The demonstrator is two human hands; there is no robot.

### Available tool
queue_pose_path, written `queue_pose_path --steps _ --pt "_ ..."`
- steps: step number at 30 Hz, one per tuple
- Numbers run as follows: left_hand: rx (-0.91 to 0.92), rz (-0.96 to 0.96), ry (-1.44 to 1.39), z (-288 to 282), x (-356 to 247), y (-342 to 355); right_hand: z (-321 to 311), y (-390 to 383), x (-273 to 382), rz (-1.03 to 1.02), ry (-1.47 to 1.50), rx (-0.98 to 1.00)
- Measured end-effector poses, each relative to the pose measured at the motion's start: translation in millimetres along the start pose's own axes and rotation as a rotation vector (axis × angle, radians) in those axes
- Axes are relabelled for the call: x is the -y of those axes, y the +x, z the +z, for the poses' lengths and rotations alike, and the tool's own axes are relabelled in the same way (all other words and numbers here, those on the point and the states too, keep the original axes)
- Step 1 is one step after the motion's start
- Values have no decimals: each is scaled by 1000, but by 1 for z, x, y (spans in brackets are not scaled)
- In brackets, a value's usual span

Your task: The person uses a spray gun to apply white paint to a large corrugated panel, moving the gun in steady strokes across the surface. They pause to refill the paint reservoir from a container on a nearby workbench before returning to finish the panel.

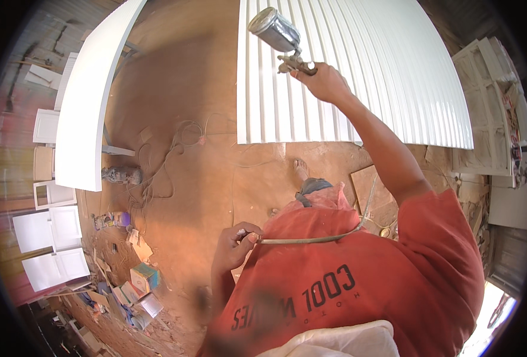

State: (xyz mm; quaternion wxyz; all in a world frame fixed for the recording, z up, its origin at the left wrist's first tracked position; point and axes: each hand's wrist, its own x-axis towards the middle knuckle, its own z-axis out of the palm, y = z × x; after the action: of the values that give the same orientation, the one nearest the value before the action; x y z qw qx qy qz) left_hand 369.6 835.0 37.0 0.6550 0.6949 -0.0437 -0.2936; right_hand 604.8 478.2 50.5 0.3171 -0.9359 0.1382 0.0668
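My right hand (pixel 327 83) is wrapped round the handle of a spray gun (pixel 296 64), held out ahead with the arm stretched. A shiny metal cup (pixel 275 30) sits tilted on the gun. Beneath them spreads a large white ribbed panel (pixel 406 101) with a glossy surface. Close to my body, my left hand (pixel 235 245) is closed on a thin pale hose (pixel 305 241). From there the hose runs across the front of my red shirt and bends up at the right. The hose's join to the gun does not show.
At the left stands a raised flat white board (pixel 91 101). Loose hose (pixel 171 149) lies coiled on the brown floor between board and panel. Small white panels (pixel 55 271) lean along the left wall, near boxes (pixel 144 276) and scraps. Framed panels (pixel 480 107) stand at far right.
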Motion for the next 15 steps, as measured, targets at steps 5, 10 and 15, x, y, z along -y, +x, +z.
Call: queue_pose_path --steps 5,10,15 --pt "-129 -6 -45 9 -15 20 -8 100 18 -27 -24 -75" --pt "-205 -14 -86 17 -19 28 -20 157 35 -18 -53 -203" --pt "-202 -3 -66 18 -21 30 -18 142 35 -35 -54 -178"
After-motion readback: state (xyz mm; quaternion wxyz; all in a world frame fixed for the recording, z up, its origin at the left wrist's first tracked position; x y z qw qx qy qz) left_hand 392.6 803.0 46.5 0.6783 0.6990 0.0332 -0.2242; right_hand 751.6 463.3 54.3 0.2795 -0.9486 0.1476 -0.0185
